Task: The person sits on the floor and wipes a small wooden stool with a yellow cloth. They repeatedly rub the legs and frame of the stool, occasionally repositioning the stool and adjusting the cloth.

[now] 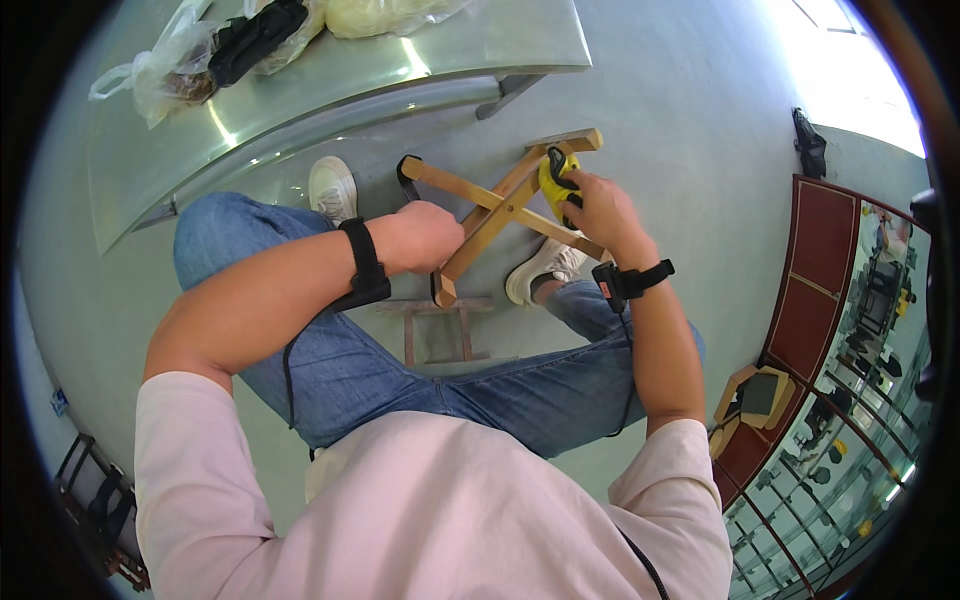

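A folding wooden stool frame (495, 211) with crossed legs is held between my knees, above the floor. My left hand (426, 238) is closed on one of its wooden bars, left of the pivot. Black webbing (409, 180) wraps the bar end at upper left, and more dark strap shows by the lower end. In my right hand (609, 211) is a yellow and black cloth-like item (556, 184), pressed against the frame's upper right leg near the crossbar (566, 140). My right fingertips are partly hidden behind the yellow item.
A shiny metal table (480, 45) stands ahead, bearing plastic bags (180, 64) and a black object (259, 39). A small wooden stool (439, 306) is below my hands. At right stand a dark red panelled unit (814, 255) with reflective panes and a wooden-framed item (756, 397).
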Motion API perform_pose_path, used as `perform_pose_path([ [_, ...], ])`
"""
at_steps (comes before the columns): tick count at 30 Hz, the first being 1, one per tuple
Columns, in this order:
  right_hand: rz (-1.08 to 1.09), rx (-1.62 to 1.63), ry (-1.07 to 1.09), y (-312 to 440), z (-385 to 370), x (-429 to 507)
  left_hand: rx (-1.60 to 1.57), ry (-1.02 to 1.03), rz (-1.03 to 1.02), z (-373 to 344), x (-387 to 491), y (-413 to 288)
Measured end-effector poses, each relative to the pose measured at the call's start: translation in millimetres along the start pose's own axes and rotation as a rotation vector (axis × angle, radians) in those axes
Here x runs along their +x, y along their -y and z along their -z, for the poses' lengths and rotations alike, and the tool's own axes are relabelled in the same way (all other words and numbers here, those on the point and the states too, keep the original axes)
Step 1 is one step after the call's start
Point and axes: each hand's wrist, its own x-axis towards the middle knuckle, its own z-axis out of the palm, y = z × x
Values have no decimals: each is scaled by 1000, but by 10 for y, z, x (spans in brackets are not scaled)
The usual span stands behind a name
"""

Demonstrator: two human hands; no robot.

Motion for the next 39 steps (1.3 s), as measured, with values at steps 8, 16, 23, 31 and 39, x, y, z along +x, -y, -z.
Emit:
perform_pose_path([
  [8,94,39,153,240,47,-71,-11,-13,-6,14,-1,4],
  [16,293,159,327,439,-8,-178,4,-105,-74,52,20,-18],
  [23,315,175,393,546,-182,-274,-429,-626,-157,221,71,-169],
  [31,64,62,13,307,66,-125,-685,-639,68,446,96,-127],
  [39,132,44,25,417,-108,-169,-990,-901,40,918,-5,288],
])
